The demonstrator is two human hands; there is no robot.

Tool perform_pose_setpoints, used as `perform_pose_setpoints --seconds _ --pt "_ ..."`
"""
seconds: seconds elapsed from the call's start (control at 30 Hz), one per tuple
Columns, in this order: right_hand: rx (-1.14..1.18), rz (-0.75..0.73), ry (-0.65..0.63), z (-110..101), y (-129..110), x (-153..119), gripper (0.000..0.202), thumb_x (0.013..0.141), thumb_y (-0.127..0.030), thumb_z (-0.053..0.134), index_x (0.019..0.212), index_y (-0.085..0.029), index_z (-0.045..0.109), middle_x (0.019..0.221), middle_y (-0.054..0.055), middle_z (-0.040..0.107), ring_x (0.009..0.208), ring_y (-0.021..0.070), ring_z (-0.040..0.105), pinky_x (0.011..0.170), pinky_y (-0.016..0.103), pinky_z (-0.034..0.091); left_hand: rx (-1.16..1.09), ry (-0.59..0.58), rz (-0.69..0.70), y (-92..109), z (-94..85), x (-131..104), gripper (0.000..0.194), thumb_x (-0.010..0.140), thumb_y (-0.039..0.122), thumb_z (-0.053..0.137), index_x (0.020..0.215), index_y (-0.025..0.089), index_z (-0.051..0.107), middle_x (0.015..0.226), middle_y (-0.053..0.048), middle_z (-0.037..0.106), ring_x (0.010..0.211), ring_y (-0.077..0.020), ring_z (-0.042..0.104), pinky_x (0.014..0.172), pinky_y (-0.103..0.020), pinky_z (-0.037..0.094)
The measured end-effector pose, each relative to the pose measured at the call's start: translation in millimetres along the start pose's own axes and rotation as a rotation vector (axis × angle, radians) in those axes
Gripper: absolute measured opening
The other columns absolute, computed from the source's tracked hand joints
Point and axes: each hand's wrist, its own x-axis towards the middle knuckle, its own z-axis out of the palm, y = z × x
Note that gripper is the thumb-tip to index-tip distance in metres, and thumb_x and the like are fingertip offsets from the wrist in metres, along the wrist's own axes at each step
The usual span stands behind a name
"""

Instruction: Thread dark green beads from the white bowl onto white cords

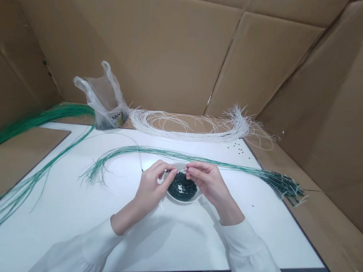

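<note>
Since the tabletop [91,218] carries a green bundle [171,154] at twelve o'clock, reaching forward could snag it. Dipping, the left hand [153,182] at nine or right hand [211,183] at two could tip the white bowl [180,201]; either pinching grip, slackening, could drop the pale strand [182,169] onto the dark beads [189,189] below.

one head view faces forward, down over the tabletop [85,212].

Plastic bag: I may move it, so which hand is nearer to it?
Left. The left hand is to the right of the plastic bag and closer to the camera; the right hand is farther right.
</note>
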Motion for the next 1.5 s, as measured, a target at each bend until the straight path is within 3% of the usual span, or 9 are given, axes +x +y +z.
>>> perform_pose_setpoints --seconds 0.43,0.77,1.5 --pt "-0.062 -0.060 0.033 -3.6 4.6 2.3 0.013 0.054 -0.018 0.075 0.067 -0.017 0.070 0.057 0.000 0.065 0.053 0.0080 0.057 0.055 0.020 0.045 0.037 0.023 0.023 -0.3 0.4 0.5 0.010 0.081 0.022 0.050 0.079 0.017 0.058 0.071 -0.001 0.056 0.060 -0.0100 0.044 0.057 -0.022 0.037" --pt "-0.250 -0.184 0.120 -0.9 1.8 1.2 0.025 0.055 -0.024 0.074 0.078 -0.018 0.068 0.067 0.002 0.068 0.057 0.0115 0.059 0.052 0.023 0.047 0.074 0.048 0.035 -0.8 1.3 0.6 0.010 0.081 0.021 0.050 0.078 0.018 0.058 0.071 -0.001 0.057 0.062 -0.0105 0.046 0.057 -0.023 0.036" --pt "-0.344 -0.226 0.128 1.1 1.2 -0.5 0.023 0.055 -0.025 0.074 0.075 -0.018 0.067 0.068 0.003 0.068 0.061 0.0140 0.061 0.053 0.024 0.047 0.089 0.027 0.032 0.4 1.5 0.5 0.011 0.082 0.023 0.049 0.079 0.017 0.058 0.072 -0.001 0.057 0.062 -0.0108 0.046 0.058 -0.023 0.037"
